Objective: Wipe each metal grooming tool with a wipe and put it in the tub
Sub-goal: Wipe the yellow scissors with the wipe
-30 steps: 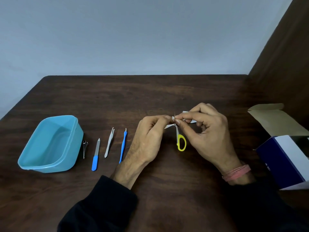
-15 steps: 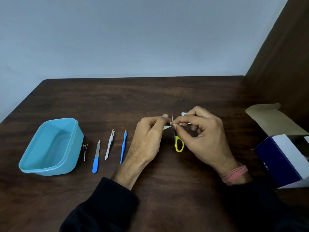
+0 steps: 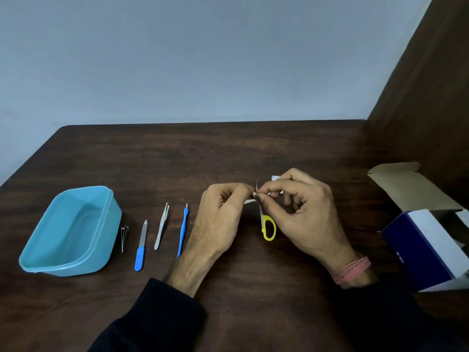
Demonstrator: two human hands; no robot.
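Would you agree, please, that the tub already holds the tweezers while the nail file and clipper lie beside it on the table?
Not quite: the head view shows the blue tub empty. The tweezers lie on the table too, right of the nail file and clipper.

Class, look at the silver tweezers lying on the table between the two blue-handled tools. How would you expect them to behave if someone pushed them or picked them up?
The tweezers look like thin metal, so probably stiff and light. Lying flat on the smooth table, they would likely slide, not roll. Their narrow, low shape may make them fiddly to pinch up.
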